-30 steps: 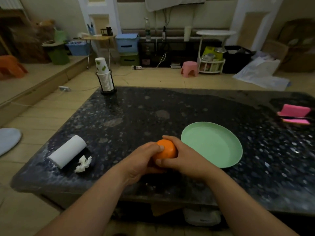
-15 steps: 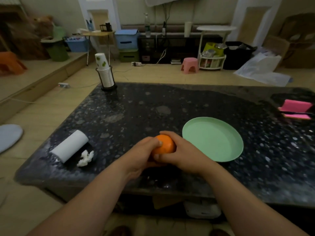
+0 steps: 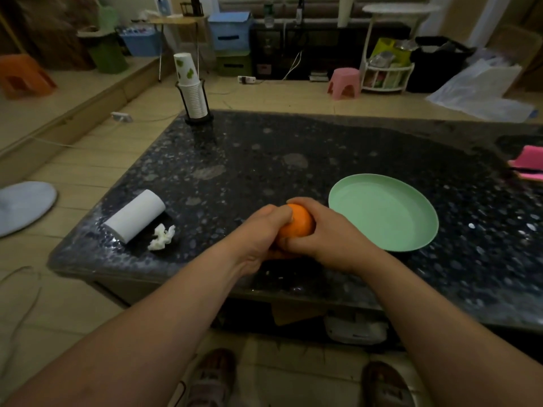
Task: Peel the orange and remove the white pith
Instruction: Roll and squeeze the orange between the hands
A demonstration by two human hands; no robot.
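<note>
Both my hands hold a whole orange above the near middle of the dark speckled table. My left hand grips it from the left, with the thumb pressed on its top. My right hand wraps round its right side and underside, fingers curled over the far edge. The peel that shows is smooth and unbroken; most of the fruit is hidden by my fingers. An empty green plate lies just to the right of my right hand.
A white paper roll lies at the table's near left with a crumpled tissue beside it. A cup holder with stacked paper cups stands at the far left corner. A pink object sits at the right edge.
The view has tilted down, so my feet now show under the table. Both hands keep the same hold on the orange, which shows no visible change.
</note>
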